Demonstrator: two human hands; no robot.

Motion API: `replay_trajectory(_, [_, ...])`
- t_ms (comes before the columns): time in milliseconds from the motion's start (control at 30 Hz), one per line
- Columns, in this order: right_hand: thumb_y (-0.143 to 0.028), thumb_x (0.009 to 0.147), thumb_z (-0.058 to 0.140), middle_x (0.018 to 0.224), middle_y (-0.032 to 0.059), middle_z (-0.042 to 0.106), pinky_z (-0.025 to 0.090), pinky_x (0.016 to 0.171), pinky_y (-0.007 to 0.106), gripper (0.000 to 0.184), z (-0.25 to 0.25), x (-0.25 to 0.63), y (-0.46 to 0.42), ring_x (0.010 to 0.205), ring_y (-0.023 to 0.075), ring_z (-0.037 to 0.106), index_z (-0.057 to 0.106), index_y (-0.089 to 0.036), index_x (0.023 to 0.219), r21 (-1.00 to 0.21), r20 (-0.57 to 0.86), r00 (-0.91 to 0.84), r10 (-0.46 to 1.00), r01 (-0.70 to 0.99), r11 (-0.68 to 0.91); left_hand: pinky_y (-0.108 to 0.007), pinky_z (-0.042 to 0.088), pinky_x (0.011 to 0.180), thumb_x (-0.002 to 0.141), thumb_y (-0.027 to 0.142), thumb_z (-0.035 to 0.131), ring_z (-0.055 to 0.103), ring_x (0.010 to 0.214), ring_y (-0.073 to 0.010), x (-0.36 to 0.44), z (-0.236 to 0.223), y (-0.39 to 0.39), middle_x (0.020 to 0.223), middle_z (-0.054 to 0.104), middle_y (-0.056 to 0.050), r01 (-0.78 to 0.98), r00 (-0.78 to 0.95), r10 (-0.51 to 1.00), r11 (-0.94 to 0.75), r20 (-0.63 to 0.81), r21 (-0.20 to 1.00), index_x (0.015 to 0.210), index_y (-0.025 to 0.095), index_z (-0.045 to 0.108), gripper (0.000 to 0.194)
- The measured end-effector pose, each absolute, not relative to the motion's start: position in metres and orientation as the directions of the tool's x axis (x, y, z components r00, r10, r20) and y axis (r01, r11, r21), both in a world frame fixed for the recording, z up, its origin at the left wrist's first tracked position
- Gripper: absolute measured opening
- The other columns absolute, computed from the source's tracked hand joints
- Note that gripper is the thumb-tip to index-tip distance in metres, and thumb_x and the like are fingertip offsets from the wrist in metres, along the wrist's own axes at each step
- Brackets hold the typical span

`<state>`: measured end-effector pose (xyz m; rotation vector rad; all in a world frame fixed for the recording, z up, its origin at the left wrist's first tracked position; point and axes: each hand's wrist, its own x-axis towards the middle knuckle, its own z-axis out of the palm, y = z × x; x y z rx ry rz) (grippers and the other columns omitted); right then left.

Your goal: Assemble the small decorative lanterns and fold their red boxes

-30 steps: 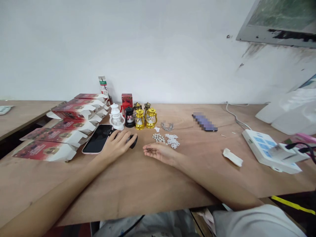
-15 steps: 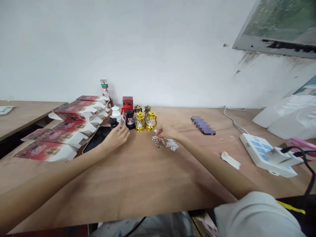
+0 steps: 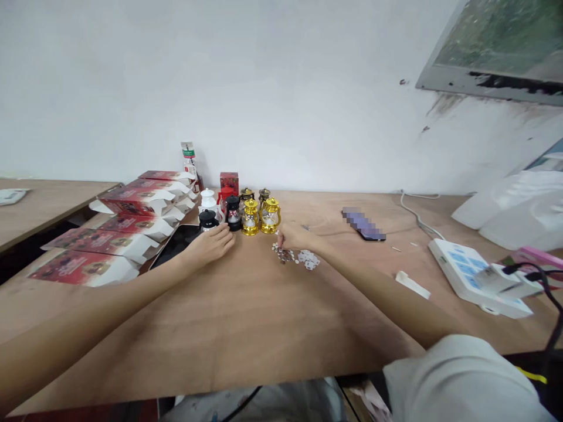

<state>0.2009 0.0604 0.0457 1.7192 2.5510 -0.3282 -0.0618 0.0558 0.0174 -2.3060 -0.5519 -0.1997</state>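
Observation:
My left hand [image 3: 212, 244] lies on the wooden table [image 3: 246, 328] with its fingers loosely stretched, just in front of a small black lantern [image 3: 207, 220] that stands upright. It holds nothing I can see. My right hand [image 3: 294, 235] is curled, fingertips pressed down at a heap of small silver discs [image 3: 282, 252] and white tabs [image 3: 308, 258]; what the fingers pinch is hidden. Behind both hands stand two gold lanterns [image 3: 269, 215], another black lantern [image 3: 233, 212], a white one [image 3: 208, 200] and a red one [image 3: 225, 193].
Several red and white cartons [image 3: 118, 225] lie open at the left, with a dark phone [image 3: 175, 240] beside them. A second phone [image 3: 363, 224], a white scrap [image 3: 412, 284] and a white power strip [image 3: 475, 272] with cables lie at the right. A bottle [image 3: 189, 155] stands by the wall.
My left hand carried the small black lantern from the table's middle to the lantern row and let it go. My right hand turned over and reached to the heap of small parts.

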Motion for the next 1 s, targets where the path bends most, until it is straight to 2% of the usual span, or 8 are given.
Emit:
replay_trajectory(200, [-0.003, 0.065, 0.056, 0.088, 0.0087, 0.074, 0.046, 0.067, 0.022, 0.030, 0.047, 0.201, 0.059, 0.084, 0.0209, 0.067, 0.075, -0.015, 0.085, -0.125, -0.162, -0.392, 0.905, 0.918, 0.375, -0.036, 0.040, 0.102, 0.082, -0.003, 0.037, 0.058, 0.113, -0.0190, -0.055, 0.010, 0.050, 0.113, 0.066, -0.012, 0.435, 0.900, 0.338, -0.694, 0.273, -0.574, 0.115, 0.011, 0.057, 0.042])
replay_trajectory(333, [-0.002, 0.065, 0.056, 0.089, 0.0085, 0.074, 0.045, 0.065, 0.022, 0.032, 0.050, 0.201, 0.058, 0.083, 0.0209, 0.066, 0.074, -0.015, 0.088, -0.127, -0.151, -0.381, 0.912, 0.923, 0.364, -0.037, 0.042, 0.101, 0.083, -0.001, 0.035, 0.059, 0.111, -0.0211, -0.049, 0.008, 0.037, 0.114, 0.065, -0.014, 0.462, 0.887, 0.403, -0.749, 0.228, -0.475, 0.116, 0.010, 0.056, 0.041])
replay_trajectory(500, [-0.004, 0.069, 0.053, 0.090, 0.0093, 0.072, 0.043, 0.060, 0.021, 0.031, 0.059, 0.200, 0.050, 0.079, 0.0191, 0.065, 0.070, -0.013, 0.094, -0.140, -0.096, -0.367, 0.925, 0.925, 0.353, -0.032, 0.046, 0.096, 0.085, 0.007, 0.036, 0.055, 0.115, -0.0198, -0.042, 0.002, 0.017, 0.124, 0.056, -0.016, 0.566, 0.815, 0.527, -0.813, 0.242, -0.138, 0.127, 0.008, 0.045, 0.043])
replay_trajectory(600, [-0.006, 0.074, 0.049, 0.090, 0.0105, 0.070, 0.043, 0.065, 0.024, 0.029, 0.076, 0.191, 0.042, 0.080, 0.0201, 0.063, 0.068, -0.013, 0.094, -0.166, 0.043, -0.358, 0.933, 0.918, 0.361, -0.037, 0.044, 0.100, 0.092, 0.024, 0.036, 0.050, 0.121, -0.0227, -0.037, -0.008, 0.006, 0.128, 0.052, -0.018, 0.644, 0.728, 0.622, -0.765, 0.289, 0.023, 0.128, 0.008, 0.044, 0.040])
replay_trajectory(700, [-0.010, 0.081, 0.044, 0.090, 0.0096, 0.069, 0.043, 0.072, 0.027, 0.025, 0.103, 0.175, 0.042, 0.082, 0.0199, 0.062, 0.066, -0.013, 0.093, -0.210, 0.261, -0.359, 0.896, 0.885, 0.415, -0.048, 0.039, 0.104, 0.095, 0.036, 0.033, 0.045, 0.126, -0.0275, -0.032, -0.018, 0.001, 0.135, 0.048, -0.018, 0.691, 0.684, 0.669, -0.722, 0.291, 0.038, 0.132, 0.011, 0.043, 0.046])
replay_trajectory(867, [-0.013, 0.085, 0.038, 0.101, 0.0103, 0.066, 0.042, 0.081, 0.036, 0.029, 0.143, 0.139, 0.088, 0.092, 0.0233, 0.058, 0.060, -0.013, 0.104, -0.159, 0.519, -0.373, 0.769, 0.842, 0.516, -0.051, 0.031, 0.108, 0.095, 0.041, 0.030, 0.038, 0.132, -0.0284, -0.031, -0.023, 0.001, 0.142, 0.042, -0.017, 0.700, 0.682, 0.684, -0.713, 0.258, 0.038, 0.137, 0.015, 0.038, 0.050])
replay_trajectory(933, [-0.007, 0.083, 0.036, 0.111, 0.0115, 0.063, 0.041, 0.087, 0.038, 0.035, 0.148, 0.123, 0.117, 0.104, 0.0252, 0.053, 0.057, -0.013, 0.111, -0.095, 0.551, -0.426, 0.717, 0.822, 0.561, -0.053, 0.033, 0.106, 0.094, 0.042, 0.031, 0.036, 0.133, -0.0309, -0.031, -0.023, 0.001, 0.142, 0.040, -0.019, 0.736, 0.643, 0.721, -0.675, 0.258, 0.052, 0.135, 0.015, 0.040, 0.050])
replay_trajectory(1000, [-0.006, 0.080, 0.041, 0.121, 0.0133, 0.058, 0.039, 0.094, 0.041, 0.041, 0.146, 0.109, 0.147, 0.117, 0.0280, 0.045, 0.053, -0.011, 0.118, -0.064, 0.486, -0.469, 0.737, 0.822, 0.566, -0.055, 0.036, 0.102, 0.092, 0.046, 0.035, 0.036, 0.133, -0.0349, -0.031, -0.025, 0.001, 0.142, 0.038, -0.022, 0.775, 0.591, 0.760, -0.628, 0.272, 0.072, 0.133, 0.014, 0.043, 0.052])
